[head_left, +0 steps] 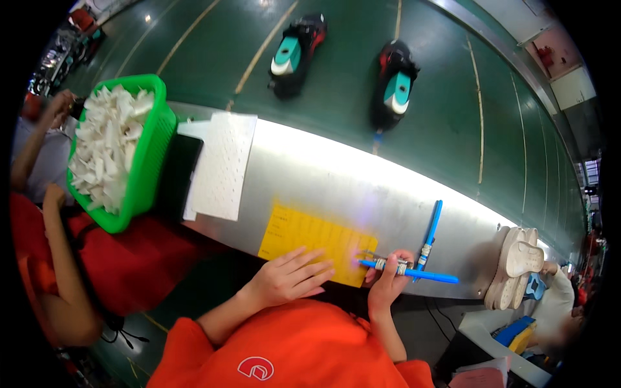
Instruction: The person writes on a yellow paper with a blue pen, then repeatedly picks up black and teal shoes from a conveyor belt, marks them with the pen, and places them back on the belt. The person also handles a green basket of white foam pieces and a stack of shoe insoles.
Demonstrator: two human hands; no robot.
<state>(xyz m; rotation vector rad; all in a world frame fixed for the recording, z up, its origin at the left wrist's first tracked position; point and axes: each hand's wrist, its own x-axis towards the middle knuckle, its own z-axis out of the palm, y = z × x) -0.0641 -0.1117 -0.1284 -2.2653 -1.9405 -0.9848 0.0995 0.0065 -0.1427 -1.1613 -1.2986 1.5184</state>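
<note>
One flat left hand, gripping nothing, needed to steady the yellow sheet while the right hand gripped a blue pen.

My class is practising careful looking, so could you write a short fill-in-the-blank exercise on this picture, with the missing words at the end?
1. The colour of the sheet beneath the left hand is ____.
2. The right hand holds a pen whose colour is ____.
3. The basket full of white pieces is coloured ____.
4. The pale shoe soles are nearer the picture's ____ edge than its opposite side edge.

Missing words: yellow; blue; green; right.
</note>
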